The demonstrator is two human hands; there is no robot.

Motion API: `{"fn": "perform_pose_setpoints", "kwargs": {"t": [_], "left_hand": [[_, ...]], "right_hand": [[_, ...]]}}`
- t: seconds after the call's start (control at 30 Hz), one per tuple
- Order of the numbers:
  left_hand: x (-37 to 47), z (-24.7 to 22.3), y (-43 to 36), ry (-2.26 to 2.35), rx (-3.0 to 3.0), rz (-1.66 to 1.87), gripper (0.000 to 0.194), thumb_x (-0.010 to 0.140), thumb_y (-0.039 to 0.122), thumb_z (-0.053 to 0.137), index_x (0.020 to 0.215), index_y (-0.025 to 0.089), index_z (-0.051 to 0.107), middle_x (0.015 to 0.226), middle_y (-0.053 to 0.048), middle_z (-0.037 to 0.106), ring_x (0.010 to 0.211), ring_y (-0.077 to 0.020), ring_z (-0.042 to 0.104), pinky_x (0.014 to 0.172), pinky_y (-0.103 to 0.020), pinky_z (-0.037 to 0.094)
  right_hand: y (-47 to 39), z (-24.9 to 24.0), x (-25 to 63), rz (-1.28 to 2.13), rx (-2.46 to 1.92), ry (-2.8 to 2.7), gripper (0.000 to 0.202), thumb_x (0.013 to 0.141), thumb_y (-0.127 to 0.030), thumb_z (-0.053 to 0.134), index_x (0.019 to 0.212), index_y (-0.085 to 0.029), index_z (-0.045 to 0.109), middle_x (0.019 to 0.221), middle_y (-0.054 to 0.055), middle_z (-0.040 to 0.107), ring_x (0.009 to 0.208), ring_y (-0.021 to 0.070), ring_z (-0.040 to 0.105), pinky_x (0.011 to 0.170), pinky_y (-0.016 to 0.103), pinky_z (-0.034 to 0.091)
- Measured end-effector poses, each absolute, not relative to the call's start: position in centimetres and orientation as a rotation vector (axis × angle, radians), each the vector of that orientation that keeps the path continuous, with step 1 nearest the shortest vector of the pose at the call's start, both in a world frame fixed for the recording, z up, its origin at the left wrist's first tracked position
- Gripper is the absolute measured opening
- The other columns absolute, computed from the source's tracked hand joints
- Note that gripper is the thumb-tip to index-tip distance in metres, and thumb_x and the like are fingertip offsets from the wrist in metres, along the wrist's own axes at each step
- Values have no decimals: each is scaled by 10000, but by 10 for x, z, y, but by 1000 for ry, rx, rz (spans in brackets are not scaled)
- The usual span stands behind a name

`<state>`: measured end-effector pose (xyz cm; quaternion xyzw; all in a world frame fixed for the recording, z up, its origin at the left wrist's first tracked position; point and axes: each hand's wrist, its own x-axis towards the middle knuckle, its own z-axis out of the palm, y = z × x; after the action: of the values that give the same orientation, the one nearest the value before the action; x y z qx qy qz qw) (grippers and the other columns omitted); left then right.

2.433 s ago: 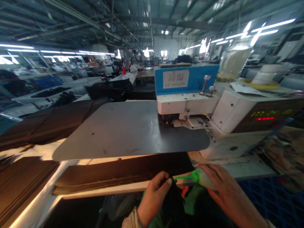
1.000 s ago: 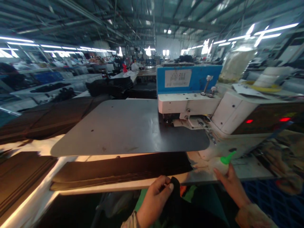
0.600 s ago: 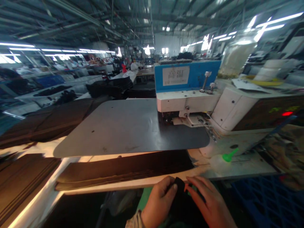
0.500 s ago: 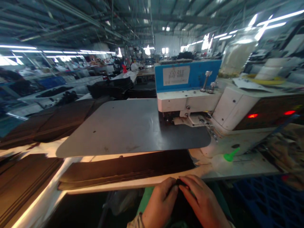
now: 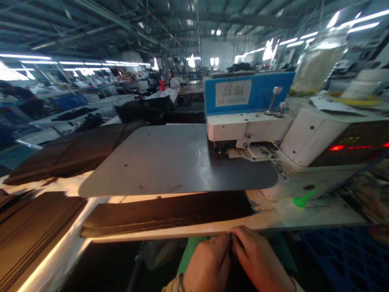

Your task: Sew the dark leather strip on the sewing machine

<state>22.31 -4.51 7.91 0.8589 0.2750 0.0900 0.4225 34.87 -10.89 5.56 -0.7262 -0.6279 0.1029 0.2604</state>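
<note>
At the bottom centre of the frame, the left hand and right hand are pressing together, fingertips pinching a small dark piece of fabric between them, just below the table edge. Above, dark strips are lying stacked; a green-capped bottle is lying right of centre.
</note>
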Motion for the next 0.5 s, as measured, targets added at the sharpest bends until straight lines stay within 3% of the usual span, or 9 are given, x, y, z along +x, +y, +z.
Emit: {"fn": "perform_pose_setpoints", "kwargs": {"t": [0.13, 0.33, 0.5], "left_hand": [[217, 78, -47, 723, 2079, 245, 222, 811, 141, 355, 844, 165, 573, 846, -102, 639, 778, -198, 604, 677, -247, 434], [197, 62, -47, 847, 1909, 336, 202, 819, 211, 442, 929, 205, 612, 891, -46, 650, 850, -174, 588, 728, -223, 428], [171, 56, -37, 848, 1843, 473, 252, 802, 149, 460, 970, 232, 629, 945, -11, 646, 900, -151, 569, 813, -210, 413]], "right_hand": [[-108, 53, 351, 422, -1957, -1641, 193, 814, -93, 365, 749, -204, 508, 725, 12, 605, 681, 161, 599, 622, 279, 472], [-107, 46, 346, 614, -1597, -1715, 196, 860, -211, 375, 932, -216, 557, 946, 48, 623, 885, 142, 583, 776, 248, 483], [-104, -5, 335, 960, -1637, -1601, 325, 796, -304, 495, 1096, -191, 545, 1071, 59, 624, 1022, 186, 561, 879, 285, 473]]}}
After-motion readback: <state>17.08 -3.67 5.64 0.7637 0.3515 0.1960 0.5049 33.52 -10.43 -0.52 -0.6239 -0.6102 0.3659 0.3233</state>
